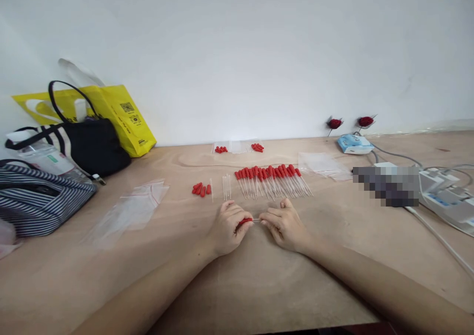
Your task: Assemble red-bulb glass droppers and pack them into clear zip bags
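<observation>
My left hand [230, 229] pinches a red rubber dropper bulb [245, 221] between thumb and fingers. From its open end a thin clear glass tube [256, 220] runs across to my right hand [284, 226], whose fingers are closed on it. Tube and bulb lie in one line, and the tube's far end is hidden in the right fingers. Just beyond my hands lies a row of droppers [272, 181], red bulbs on clear pipettes. Left of that row are several bare glass tubes [226, 187] and a small group of loose red bulbs [200, 189].
Clear zip bags [135, 209] lie at the left, and more plastic bags [323, 165] at the right. Further back are more red bulbs [257, 147]. Handbags [99, 147], a yellow bag [128, 122], a tissue pack [354, 145] and a power strip [448, 199] with cables flank the table.
</observation>
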`<state>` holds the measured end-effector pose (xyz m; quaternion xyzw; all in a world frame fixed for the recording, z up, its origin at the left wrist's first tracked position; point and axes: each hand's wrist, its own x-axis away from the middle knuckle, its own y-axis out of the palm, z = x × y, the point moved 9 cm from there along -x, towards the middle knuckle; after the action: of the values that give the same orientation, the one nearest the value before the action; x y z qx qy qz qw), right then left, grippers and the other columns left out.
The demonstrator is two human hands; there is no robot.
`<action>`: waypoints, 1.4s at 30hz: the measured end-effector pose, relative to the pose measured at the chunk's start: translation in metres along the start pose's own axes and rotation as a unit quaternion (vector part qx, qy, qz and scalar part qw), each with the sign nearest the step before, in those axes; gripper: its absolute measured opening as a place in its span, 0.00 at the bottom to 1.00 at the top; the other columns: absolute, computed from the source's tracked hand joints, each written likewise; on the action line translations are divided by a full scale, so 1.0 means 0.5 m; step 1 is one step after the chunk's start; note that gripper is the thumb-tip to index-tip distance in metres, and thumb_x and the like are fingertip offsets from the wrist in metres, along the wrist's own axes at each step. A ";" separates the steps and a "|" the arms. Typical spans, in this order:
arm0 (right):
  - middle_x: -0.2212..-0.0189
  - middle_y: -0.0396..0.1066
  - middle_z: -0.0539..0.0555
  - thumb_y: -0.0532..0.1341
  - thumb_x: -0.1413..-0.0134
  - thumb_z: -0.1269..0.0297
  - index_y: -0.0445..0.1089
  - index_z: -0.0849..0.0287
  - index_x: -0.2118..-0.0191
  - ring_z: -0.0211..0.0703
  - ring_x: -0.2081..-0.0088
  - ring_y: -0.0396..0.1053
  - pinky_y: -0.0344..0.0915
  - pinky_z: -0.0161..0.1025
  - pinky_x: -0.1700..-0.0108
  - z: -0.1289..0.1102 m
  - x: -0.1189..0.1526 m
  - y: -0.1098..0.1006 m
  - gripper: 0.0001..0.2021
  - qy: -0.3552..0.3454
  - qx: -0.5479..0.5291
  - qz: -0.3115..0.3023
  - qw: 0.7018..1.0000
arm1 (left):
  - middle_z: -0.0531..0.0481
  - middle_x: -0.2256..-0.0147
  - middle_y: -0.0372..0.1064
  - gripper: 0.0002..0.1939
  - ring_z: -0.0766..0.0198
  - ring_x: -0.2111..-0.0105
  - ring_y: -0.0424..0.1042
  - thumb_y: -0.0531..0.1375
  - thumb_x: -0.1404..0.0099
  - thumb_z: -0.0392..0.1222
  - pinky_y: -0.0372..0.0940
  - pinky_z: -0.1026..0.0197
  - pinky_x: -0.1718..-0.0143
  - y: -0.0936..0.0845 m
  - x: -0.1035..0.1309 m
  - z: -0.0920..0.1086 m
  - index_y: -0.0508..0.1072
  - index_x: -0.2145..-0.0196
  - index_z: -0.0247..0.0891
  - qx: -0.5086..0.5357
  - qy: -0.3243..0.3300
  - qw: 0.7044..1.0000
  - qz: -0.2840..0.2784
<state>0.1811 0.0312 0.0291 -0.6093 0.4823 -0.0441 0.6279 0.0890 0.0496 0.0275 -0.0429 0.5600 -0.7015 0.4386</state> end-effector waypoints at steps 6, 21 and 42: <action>0.77 0.68 0.50 0.47 0.43 0.69 0.68 0.59 0.67 0.34 0.77 0.58 0.43 0.38 0.67 -0.003 -0.001 0.007 0.12 -0.006 -0.001 -0.019 1.000 | 0.52 0.72 0.70 0.07 0.64 0.69 0.68 0.51 0.39 0.39 0.48 0.52 0.50 0.005 -0.001 0.002 0.67 0.70 0.40 0.006 0.007 1.000 -0.015; 0.73 0.67 0.53 0.52 0.45 0.68 0.70 0.58 0.67 0.39 0.69 0.62 0.50 0.37 0.67 0.009 -0.030 -0.004 0.09 0.009 0.039 -0.062 0.997 | 0.51 0.67 0.71 0.08 0.61 0.63 0.67 0.53 0.39 0.43 0.51 0.54 0.53 -0.029 -0.007 -0.030 0.70 0.64 0.42 -0.035 -0.026 0.998 0.033; 0.68 0.69 0.59 0.51 0.50 0.68 0.64 0.60 0.64 0.48 0.67 0.68 0.57 0.38 0.71 0.230 -0.088 0.033 0.08 0.393 0.086 0.005 0.916 | 0.45 0.63 0.65 0.18 0.53 0.60 0.64 0.61 0.51 0.46 0.58 0.52 0.59 -0.162 0.060 -0.237 0.68 0.62 0.39 -0.183 -0.272 0.932 0.153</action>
<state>0.2248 0.1469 0.0165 -0.4841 0.6875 -0.3177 0.4383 -0.0406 0.1175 0.0376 -0.2249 0.5376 -0.4729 0.6609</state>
